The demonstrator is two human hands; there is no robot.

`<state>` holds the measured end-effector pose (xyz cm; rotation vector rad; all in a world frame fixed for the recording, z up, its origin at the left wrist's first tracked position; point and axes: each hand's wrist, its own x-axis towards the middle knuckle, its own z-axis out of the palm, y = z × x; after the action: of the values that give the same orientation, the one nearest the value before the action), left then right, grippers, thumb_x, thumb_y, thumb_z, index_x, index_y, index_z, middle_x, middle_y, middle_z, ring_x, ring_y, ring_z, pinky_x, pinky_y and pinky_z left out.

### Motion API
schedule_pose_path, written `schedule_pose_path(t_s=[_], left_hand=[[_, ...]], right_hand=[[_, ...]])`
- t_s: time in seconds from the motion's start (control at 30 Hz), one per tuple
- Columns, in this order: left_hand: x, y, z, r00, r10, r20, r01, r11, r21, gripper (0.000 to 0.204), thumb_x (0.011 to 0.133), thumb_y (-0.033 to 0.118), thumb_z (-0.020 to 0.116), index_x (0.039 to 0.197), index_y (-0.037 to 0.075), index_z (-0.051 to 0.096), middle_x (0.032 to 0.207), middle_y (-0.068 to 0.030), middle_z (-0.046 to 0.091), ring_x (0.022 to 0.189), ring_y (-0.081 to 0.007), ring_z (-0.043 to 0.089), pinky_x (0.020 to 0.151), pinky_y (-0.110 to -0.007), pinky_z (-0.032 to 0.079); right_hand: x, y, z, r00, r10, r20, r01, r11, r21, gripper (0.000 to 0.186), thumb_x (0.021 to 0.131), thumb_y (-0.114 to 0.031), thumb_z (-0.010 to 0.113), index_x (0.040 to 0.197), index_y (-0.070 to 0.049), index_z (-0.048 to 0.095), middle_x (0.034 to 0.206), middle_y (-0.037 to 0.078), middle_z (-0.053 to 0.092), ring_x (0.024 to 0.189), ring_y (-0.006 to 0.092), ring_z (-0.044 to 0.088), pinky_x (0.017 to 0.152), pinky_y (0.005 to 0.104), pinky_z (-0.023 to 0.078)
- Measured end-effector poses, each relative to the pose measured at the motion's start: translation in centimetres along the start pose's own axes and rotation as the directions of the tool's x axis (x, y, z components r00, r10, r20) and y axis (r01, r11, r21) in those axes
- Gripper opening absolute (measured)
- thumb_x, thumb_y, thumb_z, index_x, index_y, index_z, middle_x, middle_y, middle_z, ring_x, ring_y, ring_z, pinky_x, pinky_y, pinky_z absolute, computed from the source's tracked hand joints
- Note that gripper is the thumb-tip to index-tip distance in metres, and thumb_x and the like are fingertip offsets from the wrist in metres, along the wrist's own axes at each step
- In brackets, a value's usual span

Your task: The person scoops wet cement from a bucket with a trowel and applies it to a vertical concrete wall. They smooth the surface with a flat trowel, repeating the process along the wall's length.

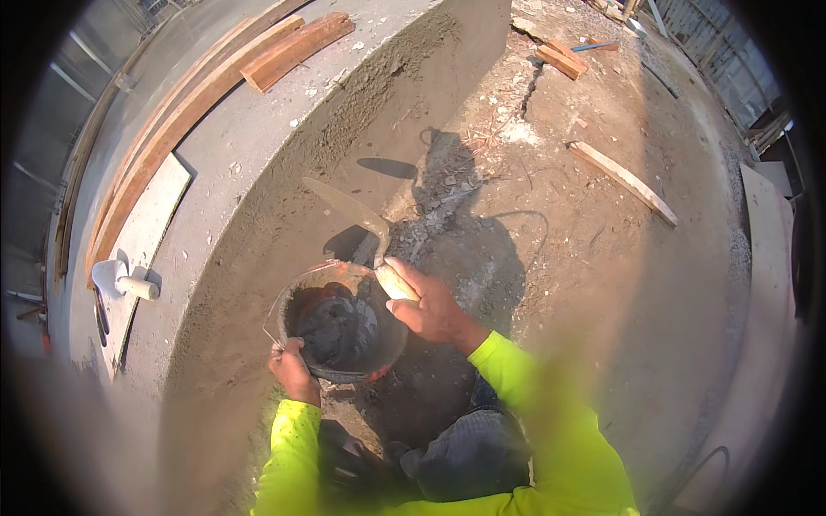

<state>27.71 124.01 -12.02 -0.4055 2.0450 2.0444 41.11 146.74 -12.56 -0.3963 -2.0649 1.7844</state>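
My right hand [437,307] is closed round the pale wooden handle of a trowel [351,207]. The trowel's blade is raised beyond the bucket, seen at a slant, and points to the far left toward the low wall [323,163]. With the fingers of my left hand [295,372], I grip the near left rim of a bucket [385,357]. Wet grey mortar [331,331] lies inside it, and reddish smears mark its inner wall. A thin wire handle [274,314] hangs at the bucket's left side.
On the wall's grey top lie a second trowel [123,282], a pale board [155,215] and reddish timber pieces [297,50]. A wooden stick [624,182] and short wood blocks [561,62] lie on the dirt to the right. A long board [768,232] stands at far right.
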Motion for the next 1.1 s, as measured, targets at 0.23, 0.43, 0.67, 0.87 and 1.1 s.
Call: schedule_pose_path(t_s=[0.23,0.43,0.67,0.87,1.1], left_hand=[[-2.2,-1.7,3.8,0.980,0.050,0.194,-0.061,0.997,0.052,0.006,0.075,-0.001,0.059,0.077,0.004,0.057,0.070,0.0005,0.056,0.060,-0.0093,0.049,0.055,-0.028,0.040],[-6.0,-3.4,6.6,0.922,0.170,0.347,-0.242,0.954,0.175,0.009,0.074,-0.002,0.060,0.077,0.006,0.056,0.071,0.0051,0.054,0.059,-0.0049,0.043,0.054,-0.024,0.034],[-5.9,-4.0,8.6,0.948,0.061,0.312,-0.089,0.993,0.075,0.008,0.075,-0.001,0.059,0.081,0.004,0.057,0.076,0.0003,0.058,0.063,-0.0092,0.051,0.056,-0.027,0.041],[-4.5,-4.7,8.7,0.965,-0.014,0.263,0.013,1.000,0.005,0.013,0.076,-0.001,0.057,0.088,0.002,0.057,0.084,-0.0077,0.064,0.071,-0.0184,0.061,0.065,-0.032,0.052],[-3.8,-4.6,8.0,0.984,-0.067,0.163,0.071,0.997,-0.021,0.010,0.076,-0.002,0.057,0.086,0.000,0.057,0.081,-0.0090,0.064,0.070,-0.0199,0.063,0.066,-0.035,0.055]], right_hand=[[-6.5,0.2,-5.1,0.831,0.442,0.338,-0.105,0.722,-0.684,0.048,0.085,-0.019,0.056,0.130,0.000,0.051,0.104,0.025,0.065,0.099,0.0431,0.063,0.084,0.0513,0.049],[-8.7,2.8,-5.2,0.604,0.524,0.600,-0.324,0.849,-0.417,0.042,0.087,-0.019,0.057,0.126,-0.001,0.057,0.082,0.013,0.064,0.068,0.0268,0.065,0.064,0.0399,0.053],[-13.4,3.3,-8.5,0.629,0.468,0.621,-0.773,0.460,0.436,0.053,0.091,-0.018,0.057,0.141,-0.001,0.049,0.078,0.006,0.062,0.053,0.0117,0.058,0.047,0.0230,0.047],[-14.4,3.0,-12.1,0.845,0.424,0.325,-0.468,0.294,0.834,0.054,0.092,-0.016,0.057,0.142,-0.001,0.043,0.079,0.011,0.060,0.048,0.0145,0.056,0.039,0.0263,0.044],[-12.2,3.5,-14.5,0.805,0.552,-0.218,-0.077,0.461,0.884,0.048,0.092,-0.017,0.055,0.138,-0.006,0.045,0.081,0.010,0.060,0.050,0.0158,0.055,0.040,0.0283,0.045]])
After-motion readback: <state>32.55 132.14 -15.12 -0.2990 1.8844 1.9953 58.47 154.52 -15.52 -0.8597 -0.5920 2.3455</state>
